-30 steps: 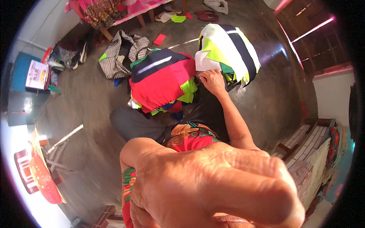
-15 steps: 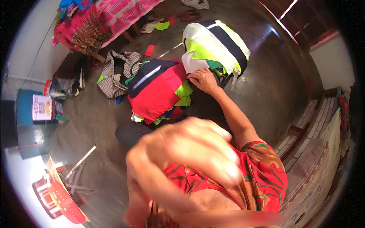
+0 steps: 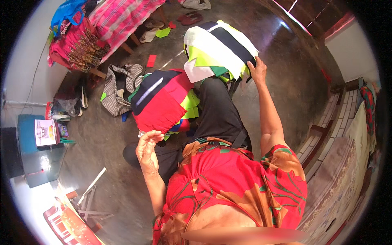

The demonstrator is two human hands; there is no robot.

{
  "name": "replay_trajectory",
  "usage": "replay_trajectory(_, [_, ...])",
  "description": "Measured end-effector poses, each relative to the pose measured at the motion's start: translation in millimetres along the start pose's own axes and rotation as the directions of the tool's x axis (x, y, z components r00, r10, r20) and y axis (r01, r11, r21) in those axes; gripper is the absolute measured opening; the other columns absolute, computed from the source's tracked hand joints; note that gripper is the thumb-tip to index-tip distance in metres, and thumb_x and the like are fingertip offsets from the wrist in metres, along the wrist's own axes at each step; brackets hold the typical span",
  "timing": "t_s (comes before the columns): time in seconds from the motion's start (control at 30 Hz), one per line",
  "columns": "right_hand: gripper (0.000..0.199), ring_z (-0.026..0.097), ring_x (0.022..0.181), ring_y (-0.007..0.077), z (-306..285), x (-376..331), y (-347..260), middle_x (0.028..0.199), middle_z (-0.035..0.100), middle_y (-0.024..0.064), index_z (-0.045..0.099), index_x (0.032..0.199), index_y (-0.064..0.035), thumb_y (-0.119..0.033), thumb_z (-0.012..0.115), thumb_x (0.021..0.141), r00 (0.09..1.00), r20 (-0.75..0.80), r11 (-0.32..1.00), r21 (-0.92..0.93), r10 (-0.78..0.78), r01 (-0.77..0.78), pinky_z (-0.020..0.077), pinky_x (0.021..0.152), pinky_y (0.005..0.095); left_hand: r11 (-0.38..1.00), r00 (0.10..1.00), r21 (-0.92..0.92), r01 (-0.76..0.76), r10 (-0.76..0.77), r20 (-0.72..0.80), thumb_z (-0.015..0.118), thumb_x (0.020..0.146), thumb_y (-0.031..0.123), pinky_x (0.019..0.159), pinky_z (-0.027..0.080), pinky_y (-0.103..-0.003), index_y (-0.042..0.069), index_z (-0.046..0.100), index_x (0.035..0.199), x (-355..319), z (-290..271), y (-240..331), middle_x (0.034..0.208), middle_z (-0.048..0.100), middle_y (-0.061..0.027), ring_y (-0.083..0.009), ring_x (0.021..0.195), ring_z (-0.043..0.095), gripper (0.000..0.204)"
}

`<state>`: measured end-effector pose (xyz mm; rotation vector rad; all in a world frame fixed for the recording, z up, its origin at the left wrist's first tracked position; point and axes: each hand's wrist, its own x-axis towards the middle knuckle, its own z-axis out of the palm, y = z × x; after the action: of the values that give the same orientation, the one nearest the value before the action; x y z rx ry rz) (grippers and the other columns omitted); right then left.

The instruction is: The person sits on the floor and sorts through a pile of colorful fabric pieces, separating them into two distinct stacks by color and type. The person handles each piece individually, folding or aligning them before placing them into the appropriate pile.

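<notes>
From where I stand, nearest in is the left hand (image 3: 148,152), half-curled at the near edge of the red-and-navy cloth pile (image 3: 163,104), its grip loose with no cloth showing in it, and that pile sits just beyond the folded left leg (image 3: 161,155), seemingly to be within easy reach. Past it on the left, a checked cloth (image 3: 114,104) lies crumpled on the floor (image 3: 102,143), while farther off the right hand (image 3: 259,70) meets the white-and-yellow cloth pile (image 3: 222,49) at its right edge, perhaps steadying the loose layers, though I cannot tell whether its grip pinches any.
</notes>
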<state>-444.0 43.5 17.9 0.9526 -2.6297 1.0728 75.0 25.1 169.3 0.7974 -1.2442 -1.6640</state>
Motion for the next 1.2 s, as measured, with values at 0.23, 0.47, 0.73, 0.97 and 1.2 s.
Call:
replay_trajectory(0.23, [0.055, 0.059, 0.103, 0.0296, -14, 17, -14, 0.108, 0.066, 0.0098, 0.063, 0.113, -0.0128, -0.046, 0.074, 0.07, 0.952, 0.193, 0.971, -0.051, 0.237, -0.232, 0.041, 0.089, 0.0478, 0.998, 0.998, 0.0, 0.055, -0.055, 0.016, 0.062, 0.088, 0.023, 0.087, 0.046, -0.03, -0.004, 0.058, 0.111, -4, 6, -13, 0.104, 0.064, -0.0123, -0.018, 0.094, 0.061, 0.036])
replay_trajectory(0.47, [0.045, 0.06, 0.102, 0.0303, -24, 17, -28, 0.102, 0.067, 0.0121, 0.064, 0.107, -0.0126, -0.044, 0.07, 0.075, 0.986, 0.155, 0.935, -0.355, 0.065, -0.006, 0.038, 0.084, 0.0503, 0.99, 0.994, 0.09, 0.109, -0.11, 0.009, 0.059, 0.09, 0.02, 0.085, 0.048, -0.032, -0.001, 0.059, 0.11, -6, 15, -19, 0.101, 0.065, -0.0111, -0.0176, 0.091, 0.062, 0.029])
replay_trajectory(0.73, [0.035, 0.06, 0.067, 0.0165, -51, 33, -61, 0.079, 0.065, 0.0081, 0.063, 0.099, -0.0021, -0.033, 0.068, 0.082, 0.934, 0.35, 0.726, 0.624, 0.07, -0.288, 0.0491, 0.064, 0.0328, 0.985, 0.988, 0.079, 0.155, -0.155, -0.006, 0.06, 0.09, 0.017, 0.083, 0.048, -0.028, -0.001, 0.06, 0.11, -9, 18, -20, 0.1, 0.065, -0.0087, -0.015, 0.09, 0.062, 0.027])
replay_trajectory(0.97, [0.016, 0.061, 0.076, 0.0185, -48, -13, -135, 0.081, 0.062, 0.0029, 0.058, 0.092, -0.0068, -0.022, 0.062, 0.09, 0.786, 0.589, -0.161, 0.771, -0.186, -0.616, 0.0499, 0.07, 0.0317, 0.964, 0.968, 0.098, 0.246, -0.249, 0.018, 0.059, 0.091, 0.017, 0.08, 0.048, -0.027, 0.0, 0.06, 0.109, 0, 24, -32, 0.1, 0.065, -0.008, -0.0146, 0.088, 0.062, 0.025])
replay_trajectory(1.2, [0.023, 0.062, 0.084, 0.0174, -26, -84, -171, 0.089, 0.063, 0.0075, 0.055, 0.105, -0.0067, -0.023, 0.061, 0.09, 0.656, 0.725, -0.371, 0.561, -0.211, -0.74, 0.0522, 0.07, 0.0246, 0.945, 0.94, 0.073, 0.32, -0.326, 0.103, 0.063, 0.089, 0.018, 0.082, 0.046, -0.024, 0.003, 0.058, 0.114, 14, 29, -49, 0.104, 0.063, -0.0057, -0.0116, 0.092, 0.061, 0.029])
